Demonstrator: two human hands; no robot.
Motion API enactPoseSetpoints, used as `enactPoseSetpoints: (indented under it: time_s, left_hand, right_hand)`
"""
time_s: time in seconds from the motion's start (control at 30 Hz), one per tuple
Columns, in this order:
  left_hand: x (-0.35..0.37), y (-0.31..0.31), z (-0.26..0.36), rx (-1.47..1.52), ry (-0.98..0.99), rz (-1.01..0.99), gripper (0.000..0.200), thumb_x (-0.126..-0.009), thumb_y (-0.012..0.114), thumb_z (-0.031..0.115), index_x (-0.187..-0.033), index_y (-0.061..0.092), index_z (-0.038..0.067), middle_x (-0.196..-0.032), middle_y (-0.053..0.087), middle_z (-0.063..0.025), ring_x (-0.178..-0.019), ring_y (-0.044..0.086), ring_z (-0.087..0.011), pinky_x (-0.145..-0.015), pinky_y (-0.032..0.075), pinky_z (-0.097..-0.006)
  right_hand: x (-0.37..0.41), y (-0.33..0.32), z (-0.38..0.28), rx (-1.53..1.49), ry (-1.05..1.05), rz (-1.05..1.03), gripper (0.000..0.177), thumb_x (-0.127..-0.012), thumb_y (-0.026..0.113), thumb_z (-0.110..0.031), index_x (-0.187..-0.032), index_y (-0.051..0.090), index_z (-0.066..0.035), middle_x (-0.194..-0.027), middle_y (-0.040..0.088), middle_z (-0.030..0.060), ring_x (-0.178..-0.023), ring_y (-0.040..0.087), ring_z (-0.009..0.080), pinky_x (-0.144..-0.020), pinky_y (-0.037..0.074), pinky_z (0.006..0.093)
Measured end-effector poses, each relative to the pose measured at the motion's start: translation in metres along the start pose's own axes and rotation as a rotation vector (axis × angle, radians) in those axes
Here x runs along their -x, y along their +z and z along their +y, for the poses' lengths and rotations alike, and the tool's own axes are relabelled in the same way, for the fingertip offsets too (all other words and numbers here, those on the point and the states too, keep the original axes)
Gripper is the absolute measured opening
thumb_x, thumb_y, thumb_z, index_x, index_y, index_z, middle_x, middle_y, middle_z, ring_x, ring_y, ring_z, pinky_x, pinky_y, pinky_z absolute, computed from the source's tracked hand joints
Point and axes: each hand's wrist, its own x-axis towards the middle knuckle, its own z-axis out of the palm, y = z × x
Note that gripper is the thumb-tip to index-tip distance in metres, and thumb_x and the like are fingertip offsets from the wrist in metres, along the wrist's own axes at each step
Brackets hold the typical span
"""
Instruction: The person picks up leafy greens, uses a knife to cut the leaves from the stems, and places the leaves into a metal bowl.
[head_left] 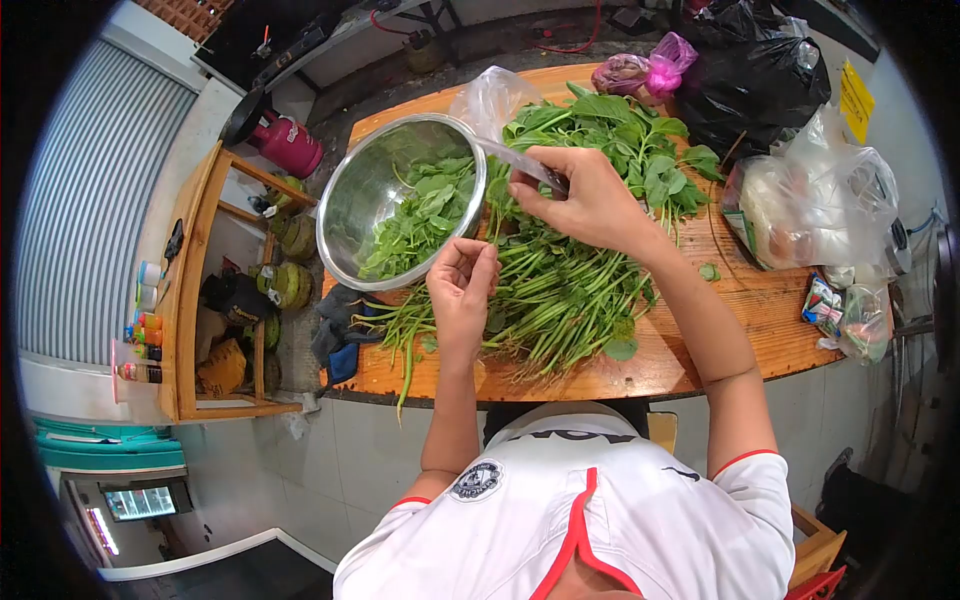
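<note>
Over the wooden table, the right hand grips a knife above leafy greens; the left hand is pinched closed near the metal bowl.

Two hands, one knife, one metal bowl, one pink bag, one pink gas cylinder and one desk are visible.

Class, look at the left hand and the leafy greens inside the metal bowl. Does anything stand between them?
Yes: the near rim of the metal bowl stands between the left hand and the greens inside. From above, nothing visible covers most of them.
</note>
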Motion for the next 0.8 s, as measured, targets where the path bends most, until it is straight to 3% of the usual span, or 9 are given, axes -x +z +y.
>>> enactPoseSetpoints:
  time_s: [0.13,0.23,0.33,0.43,0.6,0.7,0.8]
  left_hand:
    - [0.0,-0.001,0.0,0.022,-0.008,0.004,0.012,-0.09,0.062,0.014,-0.084,0.057,0.005,-0.069,0.057,0.0016,-0.056,0.047,-0.0025,-0.05,0.036,-0.0174]
    - [0.0,-0.001,0.0,0.017,-0.016,0.013,0.012,-0.09,0.063,0.015,-0.086,0.059,0.005,-0.069,0.057,0.0012,-0.057,0.048,-0.0026,-0.05,0.037,-0.0173]
    - [0.0,-0.003,-0.001,0.023,-0.015,0.016,0.013,-0.09,0.063,0.016,-0.087,0.059,0.004,-0.07,0.058,0.0006,-0.058,0.049,-0.0026,-0.05,0.037,-0.0172]
    - [-0.001,-0.004,0.0,0.042,-0.006,0.03,0.013,-0.09,0.063,0.017,-0.087,0.059,0.004,-0.071,0.059,0.0,-0.058,0.049,-0.0027,-0.051,0.038,-0.0173]
    - [-0.002,-0.013,0.003,0.086,0.021,0.056,0.012,-0.09,0.061,0.015,-0.09,0.059,0.003,-0.072,0.059,-0.0008,-0.06,0.05,-0.0039,-0.053,0.039,-0.0189]
    - [-0.001,-0.016,0.005,0.105,0.022,0.063,0.012,-0.091,0.06,0.014,-0.09,0.059,0.002,-0.072,0.059,-0.0011,-0.06,0.05,-0.0046,-0.054,0.039,-0.0198]
    - [0.001,-0.015,0.007,0.109,0.031,0.058,0.011,-0.091,0.06,0.013,-0.09,0.059,0.002,-0.072,0.059,-0.0013,-0.061,0.05,-0.0047,-0.054,0.039,-0.0198]
  right_hand:
    - [-0.002,-0.007,0.002,0.075,-0.018,0.059,0.024,-0.082,0.065,-0.02,-0.087,0.064,0.003,-0.06,0.055,0.0121,-0.053,0.044,0.014,-0.053,0.041,0.0322]
    - [-0.003,-0.013,0.001,-0.049,0.056,0.037,0.024,-0.085,0.063,-0.021,-0.086,0.065,0.003,-0.06,0.056,0.0078,-0.055,0.045,0.0097,-0.052,0.04,0.029]
    - [-0.004,-0.012,0.004,-0.203,0.061,-0.075,0.018,-0.087,0.062,-0.017,-0.082,0.062,0.0,-0.063,0.054,-0.0045,-0.055,0.04,0.0031,-0.049,0.032,0.0245]
    - [0.001,-0.015,0.001,-0.276,0.069,-0.308,0.021,-0.083,0.066,-0.02,-0.084,0.065,0.001,-0.063,0.059,0.0005,-0.059,0.05,0.0073,-0.053,0.041,0.026]
    - [0.007,-0.015,-0.014,0.056,-0.029,-0.569,0.025,-0.072,0.076,-0.021,-0.076,0.061,-0.001,-0.063,0.056,0.0046,-0.06,0.051,0.0111,-0.055,0.041,0.0268]
    - [0.004,-0.003,0.003,-0.048,0.069,-0.437,0.026,-0.075,0.077,-0.019,-0.084,0.058,-0.004,-0.062,0.046,-0.0061,-0.056,0.038,0.0051,-0.051,0.032,0.022]
    - [0.002,0.013,0.006,-0.191,0.036,-0.189,0.035,-0.074,0.08,-0.022,-0.096,0.059,-0.004,-0.063,0.047,-0.0064,-0.056,0.038,0.0025,-0.051,0.032,0.0206]
